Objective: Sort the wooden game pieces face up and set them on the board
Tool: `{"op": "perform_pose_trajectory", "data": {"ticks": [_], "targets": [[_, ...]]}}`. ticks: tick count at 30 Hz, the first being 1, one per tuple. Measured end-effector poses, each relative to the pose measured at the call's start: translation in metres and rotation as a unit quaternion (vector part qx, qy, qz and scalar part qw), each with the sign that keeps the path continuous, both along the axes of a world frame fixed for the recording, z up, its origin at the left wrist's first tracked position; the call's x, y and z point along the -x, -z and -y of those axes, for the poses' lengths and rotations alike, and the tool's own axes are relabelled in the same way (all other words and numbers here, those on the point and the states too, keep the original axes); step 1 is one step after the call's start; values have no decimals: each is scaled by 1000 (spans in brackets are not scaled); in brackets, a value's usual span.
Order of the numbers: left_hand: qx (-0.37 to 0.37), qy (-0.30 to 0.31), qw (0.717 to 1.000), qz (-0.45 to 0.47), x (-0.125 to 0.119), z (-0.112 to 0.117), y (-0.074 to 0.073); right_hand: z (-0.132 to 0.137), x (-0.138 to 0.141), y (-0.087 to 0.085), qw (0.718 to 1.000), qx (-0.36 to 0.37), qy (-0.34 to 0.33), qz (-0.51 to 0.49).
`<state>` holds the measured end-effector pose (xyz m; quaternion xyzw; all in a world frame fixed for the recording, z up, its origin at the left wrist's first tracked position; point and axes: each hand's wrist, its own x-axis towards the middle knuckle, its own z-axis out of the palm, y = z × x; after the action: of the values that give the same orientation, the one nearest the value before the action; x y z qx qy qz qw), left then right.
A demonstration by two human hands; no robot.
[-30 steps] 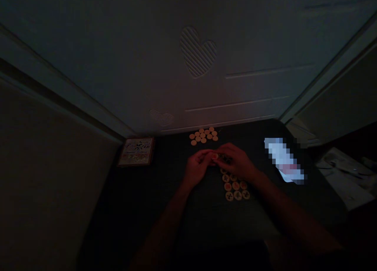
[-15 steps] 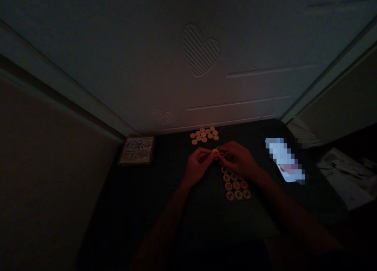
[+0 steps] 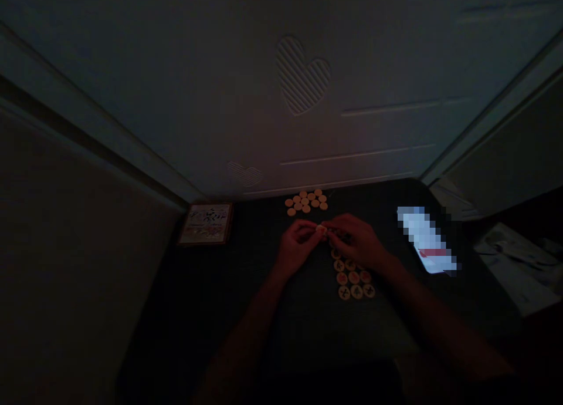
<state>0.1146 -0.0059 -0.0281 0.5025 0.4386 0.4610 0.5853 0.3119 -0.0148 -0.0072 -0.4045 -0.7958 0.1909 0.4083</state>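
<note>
In dim light, my left hand (image 3: 295, 251) and my right hand (image 3: 358, 240) meet over a dark table (image 3: 246, 299). Between their fingertips is a small round pale game piece (image 3: 321, 229), pinched by my left hand, with my right hand's curled fingers touching it from the other side. Just below my right hand lie rows of marked round pieces (image 3: 354, 279), face up. Farther back sits a cluster of plain-backed round pieces (image 3: 307, 202).
A small square box with a printed lid (image 3: 205, 223) lies at the table's back left. A lit, blurred phone screen (image 3: 426, 239) rests at the right. A pale wall panel with a heart relief (image 3: 302, 74) rises behind the table. Papers (image 3: 514, 264) lie far right.
The piece between my fingertips has been lifted slightly and turned; both hands stay together over the rows. The view has drifted a little.
</note>
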Motion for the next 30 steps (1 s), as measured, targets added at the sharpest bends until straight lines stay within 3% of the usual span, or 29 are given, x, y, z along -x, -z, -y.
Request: {"op": "perform_pose_trajectory", "data": {"ticks": [11, 30], "targets": [[-52, 7, 999, 6, 0, -1, 1, -2, -1, -1, 1000, 5, -2, -1], [18, -20, 999, 19, -1, 0, -5, -2, -1, 6, 1000, -12, 1, 3]]}}
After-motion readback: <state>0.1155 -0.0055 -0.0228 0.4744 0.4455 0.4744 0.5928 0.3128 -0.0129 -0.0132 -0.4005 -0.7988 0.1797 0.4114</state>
